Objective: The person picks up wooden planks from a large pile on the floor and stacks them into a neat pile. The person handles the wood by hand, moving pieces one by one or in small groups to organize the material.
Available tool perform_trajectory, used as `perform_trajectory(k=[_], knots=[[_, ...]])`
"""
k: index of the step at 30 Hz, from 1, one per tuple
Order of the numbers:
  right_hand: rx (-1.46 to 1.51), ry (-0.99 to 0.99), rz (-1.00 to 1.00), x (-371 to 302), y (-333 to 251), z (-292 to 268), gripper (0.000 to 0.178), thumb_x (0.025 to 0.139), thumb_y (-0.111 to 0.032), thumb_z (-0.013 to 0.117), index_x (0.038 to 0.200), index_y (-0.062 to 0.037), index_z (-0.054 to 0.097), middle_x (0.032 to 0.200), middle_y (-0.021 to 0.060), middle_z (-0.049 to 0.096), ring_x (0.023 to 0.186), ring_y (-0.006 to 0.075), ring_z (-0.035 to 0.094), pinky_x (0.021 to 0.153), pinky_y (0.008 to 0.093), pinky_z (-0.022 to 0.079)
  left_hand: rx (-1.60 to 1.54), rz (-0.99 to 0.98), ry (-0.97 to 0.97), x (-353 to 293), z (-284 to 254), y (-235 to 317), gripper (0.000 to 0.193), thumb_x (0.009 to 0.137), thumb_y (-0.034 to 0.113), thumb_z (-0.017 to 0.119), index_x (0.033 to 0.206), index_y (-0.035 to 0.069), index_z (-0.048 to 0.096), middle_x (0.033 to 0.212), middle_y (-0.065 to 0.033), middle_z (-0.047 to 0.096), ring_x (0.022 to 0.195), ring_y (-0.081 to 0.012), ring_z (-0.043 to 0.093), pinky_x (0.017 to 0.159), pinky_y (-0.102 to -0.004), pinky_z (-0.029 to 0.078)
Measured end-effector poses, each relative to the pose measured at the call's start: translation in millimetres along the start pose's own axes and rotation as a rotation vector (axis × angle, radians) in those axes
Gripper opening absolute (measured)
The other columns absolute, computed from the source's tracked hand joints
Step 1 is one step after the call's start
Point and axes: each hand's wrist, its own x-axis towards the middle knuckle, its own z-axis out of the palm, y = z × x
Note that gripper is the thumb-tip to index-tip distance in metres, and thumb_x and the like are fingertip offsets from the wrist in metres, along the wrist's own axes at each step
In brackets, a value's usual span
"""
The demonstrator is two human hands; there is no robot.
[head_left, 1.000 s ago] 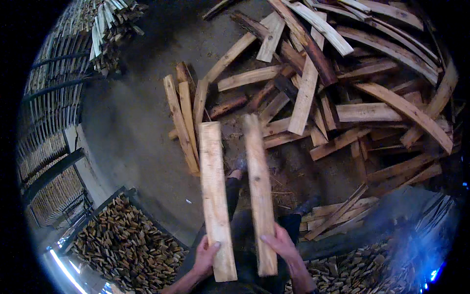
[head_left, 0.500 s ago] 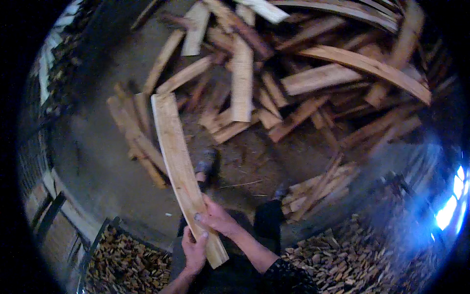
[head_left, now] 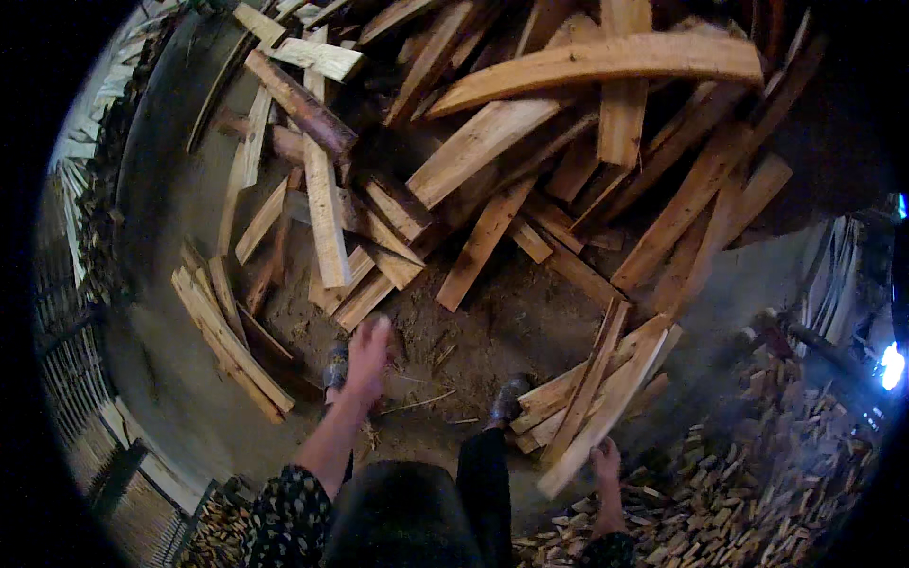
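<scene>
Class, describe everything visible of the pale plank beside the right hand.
The pale plank is long, narrow and fairly straight, and looks like bare wood. It lies slanting over a low stack of boards, its near end pointing down and left in the view. A darker strip lies to its left. The right hand is at its right edge; whether they touch is unclear.

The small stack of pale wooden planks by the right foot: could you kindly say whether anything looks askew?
Yes: a narrow brown wooden strip lies slantwise across the stack, out of line with planks beneath. A long, pale wooden plank beside the right hand also juts past the stack's near end.
</scene>
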Motion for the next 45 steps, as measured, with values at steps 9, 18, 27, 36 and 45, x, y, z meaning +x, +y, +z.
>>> perform_trajectory(k=[9,18,27,36,45], knots=[[0.305,-0.493,-0.429,116.7,-250.0,243.8,0.061,0.078,-0.030,0.060,0.125,0.0007,0.035,0.124,0.0175,0.042,0.116,0.0243,0.039,0.095,0.0317,0.030,-0.747,-0.080,-0.079,124.1,44.7,27.0,0.044,0.081,0.036,0.056,0.113,0.008,0.046,0.112,-0.0075,0.052,0.101,-0.0236,0.051,0.087,-0.0401,0.042],[0.561,-0.346,-0.211,41.1,-218.3,169.8,0.033,0.080,-0.019,0.055,0.108,-0.0022,0.049,0.097,0.0091,0.055,0.087,0.0175,0.053,0.079,0.0274,0.041,-0.403,-0.109,0.106,-8.9,16.0,-3.5,0.046,0.083,0.031,0.053,0.118,0.002,0.040,0.105,-0.0086,0.051,0.095,-0.0194,0.050,0.082,-0.0355,0.042],[-0.305,-0.601,-0.098,-187.1,-205.1,-32.1,0.049,0.083,-0.032,0.047,0.121,-0.0027,0.036,0.118,0.0114,0.038,0.099,0.0261,0.045,0.078,0.0375,0.041,-0.445,-0.423,-0.062,-252.7,-39.0,-25.8,0.034,0.087,0.018,0.047,0.115,-0.002,0.041,0.093,-0.0076,0.055,0.086,-0.0131,0.052,0.079,-0.0284,0.042],[0.043,-0.810,0.082,-214.4,-312.3,104.1,0.049,0.077,-0.021,0.051,0.118,0.0037,0.038,0.106,0.0092,0.051,0.093,0.0140,0.050,0.082,0.0271,0.040,0.074,-0.270,-0.074,-304.0,-89.3,16.7,0.029,0.087,0.015,0.041,0.109,-0.004,0.044,0.094,-0.0142,0.057,0.088,-0.0171,0.054,0.080,-0.0311,0.042],[0.096,-1.121,0.169,-259.9,-350.7,178.6,0.054,0.075,-0.013,0.056,0.124,0.0008,0.036,0.115,0.0104,0.048,0.101,0.0160,0.048,0.089,0.0298,0.037,-0.136,-0.056,-0.300,-302.6,-106.4,18.3,0.036,0.081,0.011,0.050,0.115,0.000,0.042,0.104,-0.0164,0.056,0.098,-0.0247,0.054,0.083,-0.0329,0.042]])
